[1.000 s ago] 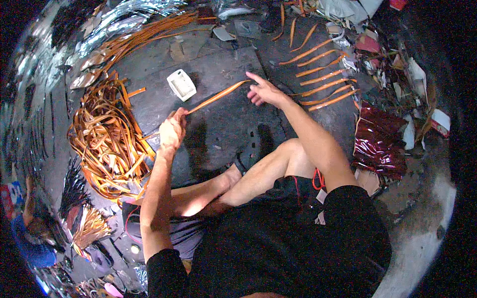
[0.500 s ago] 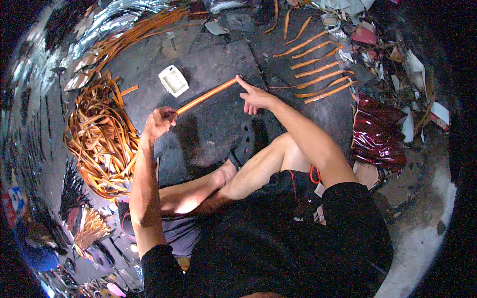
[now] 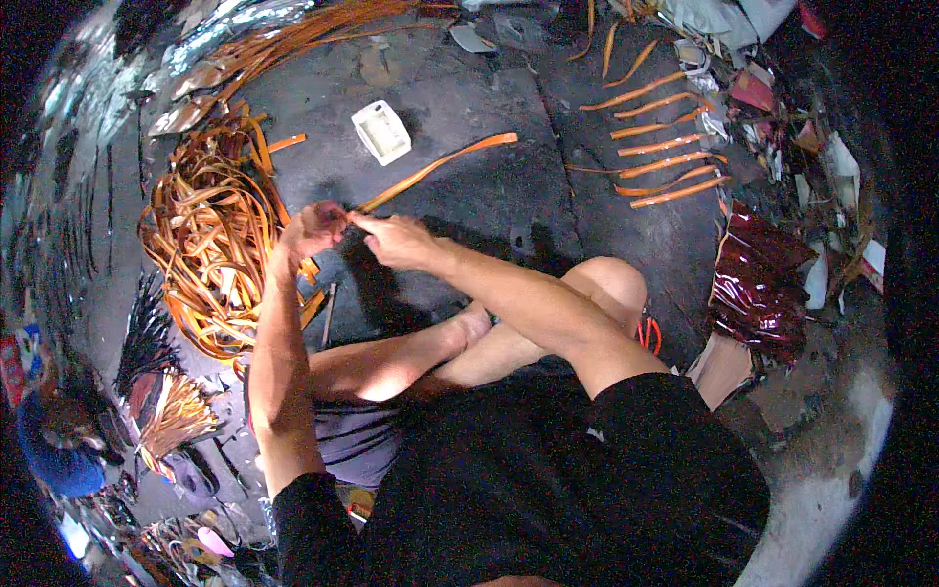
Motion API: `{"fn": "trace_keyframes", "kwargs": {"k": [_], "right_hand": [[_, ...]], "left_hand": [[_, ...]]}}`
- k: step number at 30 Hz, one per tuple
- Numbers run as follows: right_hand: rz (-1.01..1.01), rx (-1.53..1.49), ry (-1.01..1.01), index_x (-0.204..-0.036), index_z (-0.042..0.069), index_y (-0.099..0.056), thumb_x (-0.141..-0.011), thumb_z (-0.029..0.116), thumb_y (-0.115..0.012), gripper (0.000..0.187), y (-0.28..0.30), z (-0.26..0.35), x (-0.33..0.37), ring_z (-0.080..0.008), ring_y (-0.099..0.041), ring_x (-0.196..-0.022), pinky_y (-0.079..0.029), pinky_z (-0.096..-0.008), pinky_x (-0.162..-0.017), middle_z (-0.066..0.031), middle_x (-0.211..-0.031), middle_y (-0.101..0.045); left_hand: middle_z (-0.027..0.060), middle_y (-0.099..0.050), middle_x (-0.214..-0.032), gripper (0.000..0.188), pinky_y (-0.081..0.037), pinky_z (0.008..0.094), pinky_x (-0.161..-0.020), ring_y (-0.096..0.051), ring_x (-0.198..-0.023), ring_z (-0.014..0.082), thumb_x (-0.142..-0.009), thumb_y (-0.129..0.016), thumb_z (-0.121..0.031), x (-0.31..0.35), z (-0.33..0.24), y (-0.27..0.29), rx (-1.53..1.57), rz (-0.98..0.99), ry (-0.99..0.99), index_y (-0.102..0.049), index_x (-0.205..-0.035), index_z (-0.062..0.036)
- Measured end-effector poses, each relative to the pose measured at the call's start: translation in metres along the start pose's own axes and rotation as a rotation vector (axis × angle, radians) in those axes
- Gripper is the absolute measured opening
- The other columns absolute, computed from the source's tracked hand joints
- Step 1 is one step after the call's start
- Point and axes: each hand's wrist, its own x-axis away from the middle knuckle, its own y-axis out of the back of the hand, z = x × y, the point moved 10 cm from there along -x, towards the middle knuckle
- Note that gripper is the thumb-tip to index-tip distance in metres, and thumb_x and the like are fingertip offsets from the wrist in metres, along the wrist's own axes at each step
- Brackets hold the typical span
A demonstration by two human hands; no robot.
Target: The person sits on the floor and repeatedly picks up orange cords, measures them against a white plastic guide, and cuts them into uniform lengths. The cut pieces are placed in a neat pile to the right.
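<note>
A long, narrow orange-brown strip runs from my hands up and to the right, its far end free and slightly bent. My left hand is closed around its near end. Right beside it, my right hand has its fingertips on the strip close to the left hand, the other fingers curled in; the thumb is mostly hidden. Just left of my left hand lies a big tangled heap of similar orange-brown strips. A small white rectangular tray sits on the dark floor mat beyond the hands.
Several short orange strips lie in a row at the far right. A dark red glossy sheet is beside scraps at the right edge. Long thin strips stretch along the far left. My crossed legs are below my hands.
My right hand has moved from the strip's far end back down to my left hand. That far end now hangs free and curves. The whole view has shifted slightly.
</note>
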Motion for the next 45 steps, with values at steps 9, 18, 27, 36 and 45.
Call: {"fn": "trace_keyframes", "kwargs": {"k": [9, 18, 27, 36, 45], "right_hand": [[-0.513, 0.355, 0.187, -0.102, 0.014, -0.062, -0.076, 0.016, -0.067, 0.027, 0.146, -0.019, -0.016, -0.0377, -0.034, -0.129, -0.022, -0.0547, -0.109, -0.0177, -0.128, -0.044], [-0.564, 0.161, 0.065, -0.104, 0.007, -0.055, -0.072, 0.006, -0.069, 0.035, 0.165, -0.039, -0.012, -0.0364, -0.039, -0.124, -0.031, -0.0496, -0.104, -0.0168, -0.124, -0.045], [-0.555, -0.444, -0.195, -0.123, 0.006, -0.052, -0.088, 0.015, -0.064, 0.037, 0.172, -0.098, 0.057, -0.0182, -0.063, -0.086, -0.051, -0.0314, -0.08, -0.0097, -0.094, -0.064], [-0.541, -0.53, -0.163, -0.123, 0.007, -0.054, -0.089, 0.014, -0.063, 0.036, 0.149, -0.104, 0.064, -0.0141, -0.06, -0.082, -0.05, -0.0287, -0.077, -0.0064, -0.09, -0.063], [-0.095, -0.723, -0.296, -0.149, 0.024, -0.021, -0.097, 0.015, -0.044, 0.057, 0.095, -0.091, 0.058, -0.0127, -0.058, -0.055, -0.051, -0.0285, -0.049, -0.0084, -0.073, -0.062]], "left_hand": [[0.0147, -0.067, -0.087, 0.022, -0.051, 0.0408, -0.073, -0.066, -0.083, 0.0315, -0.083, -0.055, -0.025, -0.04, 0.003, -0.008, -0.325, -0.256, -0.15, -0.062, -0.098, -0.0109], [0.0085, -0.064, -0.076, 0.024, -0.05, 0.0319, -0.061, -0.063, -0.071, 0.0168, -0.081, -0.055, -0.016, 0.02, -0.047, -0.036, -0.138, 0.017, -0.052, -0.06, -0.104, -0.0097], [0.0123, -0.066, -0.086, 0.028, -0.051, 0.0365, -0.07, -0.064, -0.081, 0.0278, -0.079, -0.059, -0.018, -0.041, -0.017, -0.05, 0.168, -0.101, -0.206, -0.059, -0.102, -0.0021], [0.0055, -0.064, -0.074, 0.014, -0.049, 0.0261, -0.063, -0.061, -0.066, 0.0114, -0.085, -0.06, -0.013, 0.005, -0.019, -0.048, -0.067, -0.048, 0.03, -0.061, -0.09, 0.0], [0.0064, -0.065, -0.086, 0.016, -0.05, 0.0323, -0.07, -0.061, -0.077, 0.0166, -0.083, -0.058, -0.005, -0.033, -0.091, -0.079, -0.34, -0.376, -0.216, -0.059, -0.098, -0.0048]]}}
